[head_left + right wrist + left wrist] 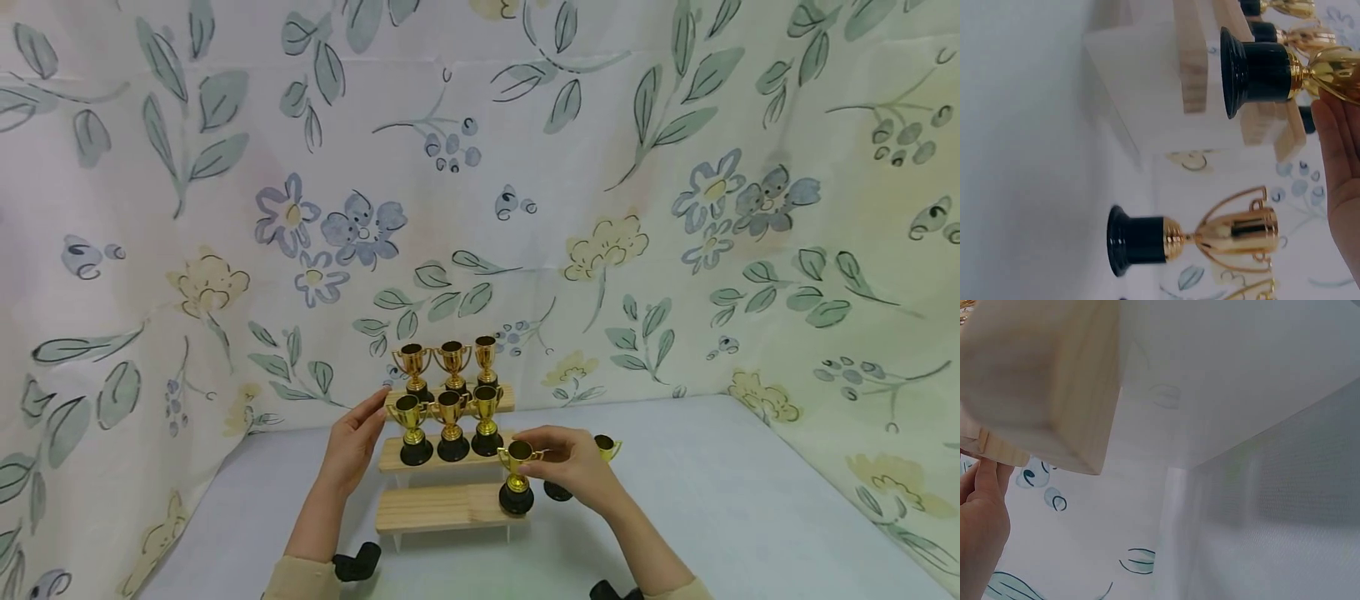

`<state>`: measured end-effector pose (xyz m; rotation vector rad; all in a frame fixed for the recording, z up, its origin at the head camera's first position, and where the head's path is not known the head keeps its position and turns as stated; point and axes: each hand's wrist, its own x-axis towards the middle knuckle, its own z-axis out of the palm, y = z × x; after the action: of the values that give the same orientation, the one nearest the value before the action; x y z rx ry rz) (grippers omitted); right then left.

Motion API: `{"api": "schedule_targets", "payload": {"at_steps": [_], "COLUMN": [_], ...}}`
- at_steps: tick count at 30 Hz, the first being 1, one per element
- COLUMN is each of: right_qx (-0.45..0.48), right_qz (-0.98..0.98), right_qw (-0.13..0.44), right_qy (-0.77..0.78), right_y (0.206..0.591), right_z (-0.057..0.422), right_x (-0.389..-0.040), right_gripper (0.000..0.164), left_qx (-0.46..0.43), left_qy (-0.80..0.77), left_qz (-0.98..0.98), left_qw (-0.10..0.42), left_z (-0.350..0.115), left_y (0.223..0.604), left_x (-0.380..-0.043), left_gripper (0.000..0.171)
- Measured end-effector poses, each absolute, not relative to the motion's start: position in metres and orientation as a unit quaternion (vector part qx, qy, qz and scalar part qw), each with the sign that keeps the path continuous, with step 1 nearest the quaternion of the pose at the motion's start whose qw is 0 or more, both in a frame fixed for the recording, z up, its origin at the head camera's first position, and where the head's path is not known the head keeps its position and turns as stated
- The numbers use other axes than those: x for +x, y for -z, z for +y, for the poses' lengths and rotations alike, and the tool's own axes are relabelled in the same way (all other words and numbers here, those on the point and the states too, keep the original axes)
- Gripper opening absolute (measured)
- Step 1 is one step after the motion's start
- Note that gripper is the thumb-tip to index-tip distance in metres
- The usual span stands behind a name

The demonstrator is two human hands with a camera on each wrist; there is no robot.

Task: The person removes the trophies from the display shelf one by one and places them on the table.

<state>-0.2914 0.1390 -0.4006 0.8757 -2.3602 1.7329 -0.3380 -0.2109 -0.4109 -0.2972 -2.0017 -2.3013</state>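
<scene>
My right hand pinches a gold trophy cup with a black base by its cup. In the head view the trophy overlaps the right end of the lowest wooden shelf; in the right wrist view its base looks apart from the wood. My left hand touches the left end of the top shelf with extended fingers; its thumb is hidden in the left wrist view. Three trophies, one of them this trophy, stand on the top shelf, and three, including this trophy, on the middle one.
Beside the stand, partly behind my right hand, a trophy stands upright on the white table. Another trophy shows only at the right wrist view's bottom edge. A flowered cloth hangs behind.
</scene>
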Motion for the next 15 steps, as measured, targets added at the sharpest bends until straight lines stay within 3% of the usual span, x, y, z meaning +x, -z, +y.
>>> {"api": "schedule_targets", "payload": {"at_steps": [15], "right_qx": [0.285], "right_qz": [-0.769], "right_qw": [0.069], "right_qy": [-0.568], "right_y": [0.397], "right_z": [0.184], "right_x": [-0.297], "right_gripper": [0.036], "left_qx": [-0.098], "left_qy": [0.749], "left_qz": [-0.653], "left_qw": [0.046], "left_z": [-0.210], "left_y": [0.411], "left_x": [-0.338], "left_gripper": [0.053]}}
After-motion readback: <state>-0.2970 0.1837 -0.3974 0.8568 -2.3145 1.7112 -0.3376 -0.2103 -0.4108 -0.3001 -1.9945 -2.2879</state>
